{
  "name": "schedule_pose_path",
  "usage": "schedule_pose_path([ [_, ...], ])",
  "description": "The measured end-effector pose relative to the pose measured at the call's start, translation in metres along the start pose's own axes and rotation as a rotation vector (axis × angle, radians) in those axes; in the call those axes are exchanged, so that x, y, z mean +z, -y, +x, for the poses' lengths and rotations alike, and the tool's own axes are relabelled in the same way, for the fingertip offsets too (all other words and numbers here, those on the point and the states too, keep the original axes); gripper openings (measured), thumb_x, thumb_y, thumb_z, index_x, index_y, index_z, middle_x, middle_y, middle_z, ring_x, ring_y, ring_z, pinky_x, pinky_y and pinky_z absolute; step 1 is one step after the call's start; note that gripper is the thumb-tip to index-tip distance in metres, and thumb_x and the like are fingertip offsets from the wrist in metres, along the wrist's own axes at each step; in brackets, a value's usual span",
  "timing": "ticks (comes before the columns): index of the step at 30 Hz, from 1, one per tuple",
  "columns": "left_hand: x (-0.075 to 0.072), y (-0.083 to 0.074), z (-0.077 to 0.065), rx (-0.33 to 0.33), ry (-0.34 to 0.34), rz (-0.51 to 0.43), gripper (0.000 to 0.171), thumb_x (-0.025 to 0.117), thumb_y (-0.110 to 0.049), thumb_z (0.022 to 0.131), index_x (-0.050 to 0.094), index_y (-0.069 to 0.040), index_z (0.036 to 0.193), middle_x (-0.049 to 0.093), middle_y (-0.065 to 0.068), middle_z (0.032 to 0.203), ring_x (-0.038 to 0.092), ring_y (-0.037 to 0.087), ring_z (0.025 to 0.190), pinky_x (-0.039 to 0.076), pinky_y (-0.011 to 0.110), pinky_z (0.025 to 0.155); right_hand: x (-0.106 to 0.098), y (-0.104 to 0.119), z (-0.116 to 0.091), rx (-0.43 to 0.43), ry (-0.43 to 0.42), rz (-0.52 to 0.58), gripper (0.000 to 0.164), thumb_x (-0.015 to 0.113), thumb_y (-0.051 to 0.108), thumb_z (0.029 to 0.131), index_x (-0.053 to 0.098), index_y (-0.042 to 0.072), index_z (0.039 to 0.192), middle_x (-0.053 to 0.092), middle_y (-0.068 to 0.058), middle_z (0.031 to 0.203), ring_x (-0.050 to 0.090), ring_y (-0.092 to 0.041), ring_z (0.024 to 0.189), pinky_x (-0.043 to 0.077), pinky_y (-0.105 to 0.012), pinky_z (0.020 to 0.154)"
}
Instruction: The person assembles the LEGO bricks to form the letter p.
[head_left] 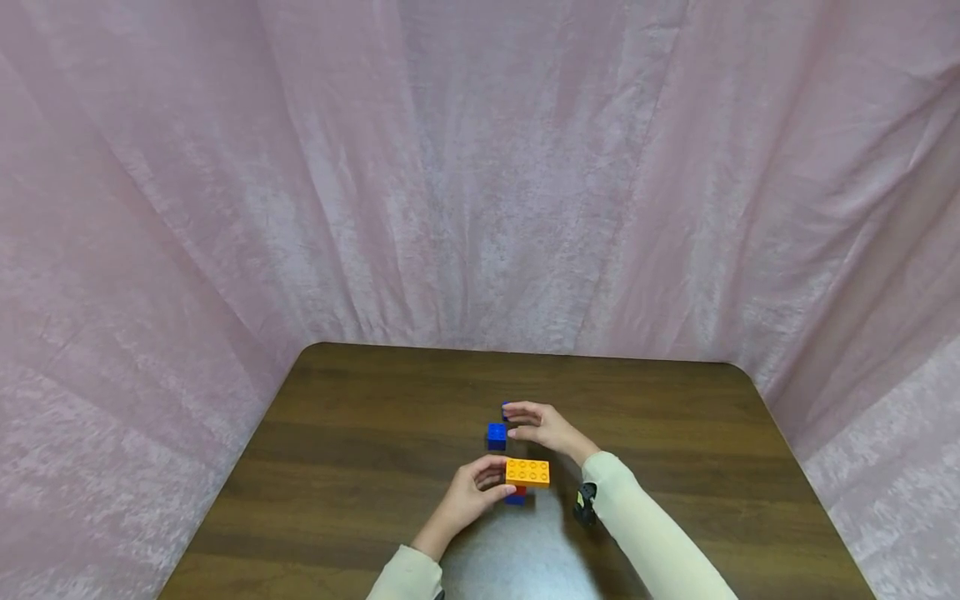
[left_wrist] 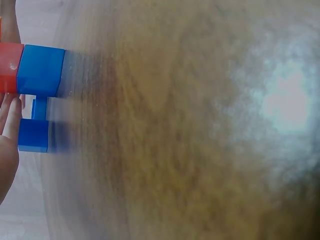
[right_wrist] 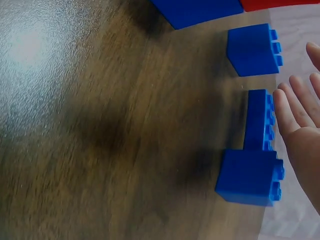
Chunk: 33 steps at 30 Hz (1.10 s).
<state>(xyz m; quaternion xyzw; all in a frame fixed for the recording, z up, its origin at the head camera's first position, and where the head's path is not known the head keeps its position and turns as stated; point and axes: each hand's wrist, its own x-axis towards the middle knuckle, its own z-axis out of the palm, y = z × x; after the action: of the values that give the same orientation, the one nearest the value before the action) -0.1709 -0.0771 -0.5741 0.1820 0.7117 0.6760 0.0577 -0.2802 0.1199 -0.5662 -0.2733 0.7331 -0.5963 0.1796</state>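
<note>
My left hand [head_left: 467,498] grips a small stack of toy building bricks from its left side, thumb in front and fingers behind. On top of the stack lies a long orange brick [head_left: 527,472], overhanging to the right. Beneath it are a red brick [left_wrist: 10,68] and a blue brick [left_wrist: 41,70]. Farther back, my right hand [head_left: 551,429] hovers with extended fingers and thumb apart, nothing between them. Just left of its thumb is a square blue brick [head_left: 497,437]. The right wrist view shows a long narrow blue brick [right_wrist: 256,120] near the fingertips and another blue brick [right_wrist: 247,177].
The brown wooden table [head_left: 360,408] has rounded far corners. Pink curtains [head_left: 480,208] hang behind it and on both sides. Light reflects brightly off the tabletop near its front. A dark wrist device [head_left: 585,503] is strapped at the right sleeve.
</note>
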Motion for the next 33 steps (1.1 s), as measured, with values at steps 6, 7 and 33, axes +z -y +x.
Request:
schedule_pose_path([
  [6,0.000,0.002,0.000,0.004,0.008,-0.002,0.032,0.070,0.003,0.084,0.060,0.010,0.114,0.063,0.026,0.112,0.061,0.040,0.103,0.047,0.055,0.093,0.006,-0.008,0.006,0.043,0.033,-0.053,0.049,0.062,0.002,0.092,0.043,-0.013,0.135,0.047,-0.033,0.135,0.047,-0.044,0.124,0.045,-0.046,0.101],
  [7,0.000,0.002,0.000,-0.001,0.008,-0.003,0.032,0.071,0.002,0.084,0.060,0.009,0.114,0.063,0.026,0.112,0.061,0.039,0.103,0.047,0.055,0.093,0.008,-0.009,0.006,0.057,0.037,-0.059,0.049,0.062,0.003,0.093,0.043,-0.012,0.135,0.047,-0.031,0.136,0.047,-0.043,0.124,0.045,-0.047,0.101],
  [33,-0.002,0.001,0.001,-0.012,0.010,-0.011,0.032,0.071,0.001,0.085,0.060,0.009,0.114,0.063,0.027,0.111,0.060,0.042,0.103,0.047,0.056,0.093,0.019,0.020,0.000,0.089,-0.020,-0.106,0.039,0.061,-0.003,0.091,0.050,-0.015,0.126,0.054,-0.034,0.124,0.052,-0.048,0.115,0.049,-0.049,0.095],
])
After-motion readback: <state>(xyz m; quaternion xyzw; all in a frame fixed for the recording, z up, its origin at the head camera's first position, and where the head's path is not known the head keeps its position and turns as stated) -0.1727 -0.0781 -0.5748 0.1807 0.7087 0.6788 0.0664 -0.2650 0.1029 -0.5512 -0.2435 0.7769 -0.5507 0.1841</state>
